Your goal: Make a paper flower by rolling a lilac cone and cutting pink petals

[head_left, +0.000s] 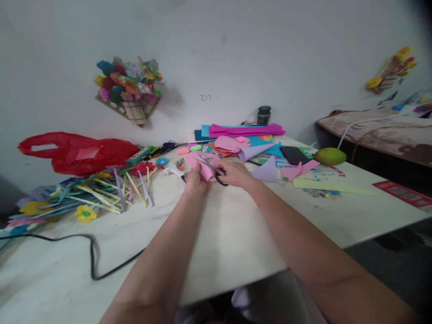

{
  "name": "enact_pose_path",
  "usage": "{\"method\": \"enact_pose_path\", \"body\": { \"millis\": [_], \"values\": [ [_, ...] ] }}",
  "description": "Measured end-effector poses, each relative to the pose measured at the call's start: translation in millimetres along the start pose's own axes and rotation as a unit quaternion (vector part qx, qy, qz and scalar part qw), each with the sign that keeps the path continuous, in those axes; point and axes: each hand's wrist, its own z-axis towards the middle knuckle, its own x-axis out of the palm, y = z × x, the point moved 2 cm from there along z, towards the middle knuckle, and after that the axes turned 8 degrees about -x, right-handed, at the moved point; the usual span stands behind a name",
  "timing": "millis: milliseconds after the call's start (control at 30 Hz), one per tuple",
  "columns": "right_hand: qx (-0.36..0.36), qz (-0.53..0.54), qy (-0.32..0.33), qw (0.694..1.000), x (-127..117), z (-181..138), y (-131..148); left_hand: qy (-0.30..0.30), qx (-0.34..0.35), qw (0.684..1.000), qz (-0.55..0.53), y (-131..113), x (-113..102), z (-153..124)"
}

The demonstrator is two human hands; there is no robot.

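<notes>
Pink craft sheet (pixel 206 172) sits between my two hands, raised just over the table (pixel 232 234), with the fingers of my left hand (pixel 195 179) pinching its near edge. My right hand (pixel 238 173) has its fingers closed around the black handles of the scissors (pixel 209 166), whose blades point away to the left and lie across the sheet; whether they are biting into it I can't tell. Just left of my left fingers rests a white glue gun (pixel 173 171), and farther left are a heap of pale paper strips (pixel 101 196), a yellow paper flower (pixel 85 213) and a red plastic bag (pixel 84 155) behind them. Beyond my fingers, toward the wall (pixel 216 54), lie magenta sheets (pixel 246 130), with a dark jar (pixel 263 116) behind their right half. Just right of my right fingers is a lilac piece (pixel 266 172); past it come a flat black slab (pixel 294 155), a green mango-like fruit (pixel 330 156) and a pale yellow strip (pixel 334 186) near some tiny coloured scraps (pixel 320 194). Nearer me than my left fingers, off to the left, a black cable (pixel 92 252) bends across the table.
</notes>
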Motion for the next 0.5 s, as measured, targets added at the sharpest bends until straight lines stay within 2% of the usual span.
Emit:
{"method": "enact_pose_path", "body": {
  "millis": [500],
  "values": [
    [0.005, -0.007, 0.011, 1.000, 0.7, 2.8, -2.6, -0.015, -0.004, 1.000, 0.022, -2.0, 5.0, -9.4]
  ]
}}
